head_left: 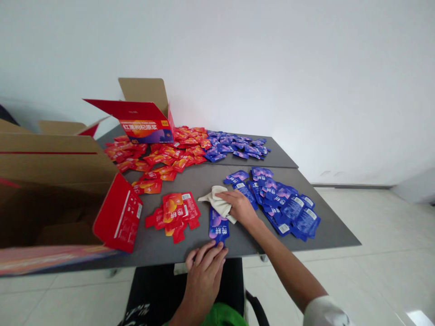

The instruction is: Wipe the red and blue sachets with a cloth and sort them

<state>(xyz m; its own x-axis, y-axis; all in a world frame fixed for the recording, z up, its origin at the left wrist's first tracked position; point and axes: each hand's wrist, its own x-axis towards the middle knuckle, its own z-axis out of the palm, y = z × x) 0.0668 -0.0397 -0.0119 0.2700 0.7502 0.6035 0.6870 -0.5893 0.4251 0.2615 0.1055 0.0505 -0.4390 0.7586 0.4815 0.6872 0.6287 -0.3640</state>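
At the desk's (329, 231) near edge, the left hand (206, 270) lays extended fingers over the narrow end of a blue pouch (219, 230), probably to steady it; whether the thumb pinches from below I cannot tell. The right hand (238, 206) grips a bunched cloth (220, 201) against the pouch's other end, the folds seemingly giving a soft pad between fingers and film. Flat red pouches (181, 210) overlap to the left, blue ones (288, 206) to the right, apparently kept apart by colour. A big box (124, 215) gapes at far left. Beyond, looser red (170, 156) and blue heaps (234, 145) meet beside a small box (146, 129), its flaps up.
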